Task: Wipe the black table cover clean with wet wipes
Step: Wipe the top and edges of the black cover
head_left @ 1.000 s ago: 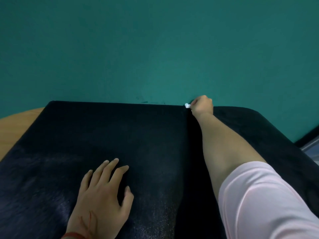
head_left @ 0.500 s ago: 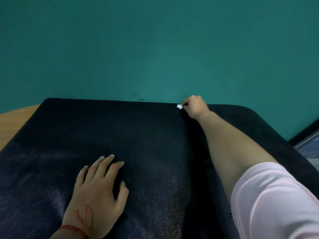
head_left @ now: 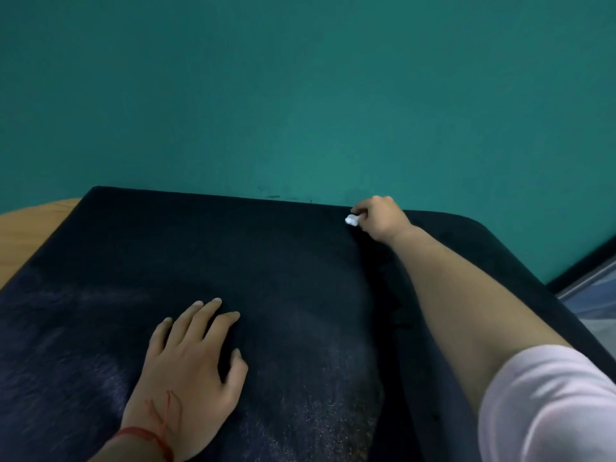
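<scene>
At the far edge of the black table cover [head_left: 266, 261], beside the teal wall [head_left: 300, 95], the right hand [head_left: 380, 216] pinches a balled wet wipe [head_left: 351, 220]; the left hand [head_left: 190, 368] presses flat, fingers straight. So small a wad could slip free, or the cover could bunch under a hard stroke.

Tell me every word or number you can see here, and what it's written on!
None can be read. The black table cover, the white wet wipe pinched in the right hand, the left hand and the teal wall carry no writing. Small dark marks on the wall look like scuffs, not letters.
</scene>
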`<state>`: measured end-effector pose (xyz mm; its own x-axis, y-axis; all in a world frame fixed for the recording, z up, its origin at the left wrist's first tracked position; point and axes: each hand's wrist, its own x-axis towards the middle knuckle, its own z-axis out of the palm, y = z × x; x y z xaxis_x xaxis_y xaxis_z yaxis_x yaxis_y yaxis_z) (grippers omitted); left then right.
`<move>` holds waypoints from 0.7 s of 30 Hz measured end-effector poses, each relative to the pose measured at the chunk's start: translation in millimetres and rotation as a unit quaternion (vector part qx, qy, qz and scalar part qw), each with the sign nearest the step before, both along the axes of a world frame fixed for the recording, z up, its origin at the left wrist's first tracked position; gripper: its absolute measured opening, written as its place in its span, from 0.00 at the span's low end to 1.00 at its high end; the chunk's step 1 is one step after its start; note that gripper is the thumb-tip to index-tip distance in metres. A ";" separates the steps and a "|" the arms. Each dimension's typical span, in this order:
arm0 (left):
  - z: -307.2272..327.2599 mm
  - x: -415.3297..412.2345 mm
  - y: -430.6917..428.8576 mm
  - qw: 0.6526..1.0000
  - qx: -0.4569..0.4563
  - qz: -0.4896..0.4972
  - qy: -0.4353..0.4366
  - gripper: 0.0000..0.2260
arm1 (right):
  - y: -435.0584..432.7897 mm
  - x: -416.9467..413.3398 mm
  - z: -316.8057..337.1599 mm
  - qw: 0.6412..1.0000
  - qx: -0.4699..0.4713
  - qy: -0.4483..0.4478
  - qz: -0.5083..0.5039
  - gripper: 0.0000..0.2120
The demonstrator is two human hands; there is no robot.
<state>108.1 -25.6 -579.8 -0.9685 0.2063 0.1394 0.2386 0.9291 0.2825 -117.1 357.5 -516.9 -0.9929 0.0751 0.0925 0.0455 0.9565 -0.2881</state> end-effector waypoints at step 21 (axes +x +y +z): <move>-2.0 0.0 -2.3 1.000 0.007 -0.007 0.010 0.23 | 11.6 -15.4 6.4 0.992 0.101 -0.058 -0.049 0.09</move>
<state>108.1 -27.9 -581.8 -0.9625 0.2179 0.1616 0.2574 0.9217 0.2901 -132.6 369.2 -510.5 -0.9864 0.1641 0.0016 0.1634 0.9834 -0.0787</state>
